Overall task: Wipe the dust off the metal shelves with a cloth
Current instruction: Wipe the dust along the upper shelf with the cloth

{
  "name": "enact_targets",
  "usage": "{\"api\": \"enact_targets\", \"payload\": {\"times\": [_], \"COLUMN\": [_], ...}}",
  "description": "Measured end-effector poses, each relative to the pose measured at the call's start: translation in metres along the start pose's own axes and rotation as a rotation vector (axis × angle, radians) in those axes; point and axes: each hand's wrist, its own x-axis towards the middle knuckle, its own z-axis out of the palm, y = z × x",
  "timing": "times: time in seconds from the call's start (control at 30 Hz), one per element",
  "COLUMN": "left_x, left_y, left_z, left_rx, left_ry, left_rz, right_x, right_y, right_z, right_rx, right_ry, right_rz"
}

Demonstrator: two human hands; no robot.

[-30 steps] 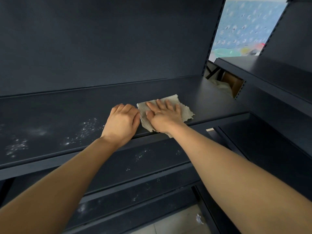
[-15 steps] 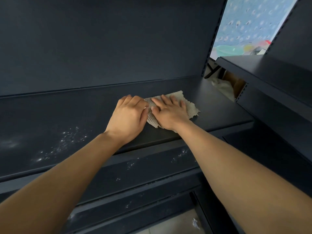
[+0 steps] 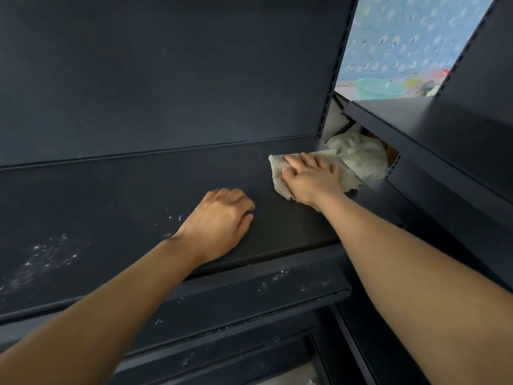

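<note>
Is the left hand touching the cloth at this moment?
Apart. The head view shows a strip of bare shelf between the left hand and the cloth, which lies under the right hand.

Shop with slotted metal shelves (image 3: 111, 195)

Dark metal shelf (image 3: 111, 195) carries a grey cloth (image 3: 279, 173) at its right end near the rear edge, white dust specks (image 3: 44, 257) toward the left front corner, and the left hand (image 3: 219, 223) resting mid-shelf near the front edge.

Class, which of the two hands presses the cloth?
The right hand, fingers spread over the cloth at the right end of the shelf; the left hand rests on bare shelf, holding nothing.
</note>
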Motion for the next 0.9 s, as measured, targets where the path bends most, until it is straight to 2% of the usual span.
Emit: {"api": "enact_targets", "payload": {"times": [0.13,0.3,0.43,0.77,0.9], "left_x": [-0.004,-0.018,-0.044,-0.152,-0.177], "left_y": [-0.002,0.001,-0.005,-0.055,-0.069], "left_z": [-0.002,-0.007,-0.024,-0.062,-0.064], "left_rx": [-0.049,-0.042,-0.011,0.092,0.104], "left_ry": [-0.053,-0.009,0.078,0.177,0.231], "left_rz": [-0.032,-0.041,-0.051,-0.265,-0.321], "right_x": [0.003,-0.011,-0.037,-0.109,-0.135], "right_y": [-0.009,-0.030,-0.069,-0.196,-0.217], "right_z": [0.001,0.002,0.010,0.035,0.040], "right_rx": [0.011,-0.012,-0.020,-0.004,0.033], "right_ry": [-0.003,-0.028,-0.039,-0.097,-0.092], "right_rz": [-0.010,-0.054,-0.144,-0.354,-0.377]}}
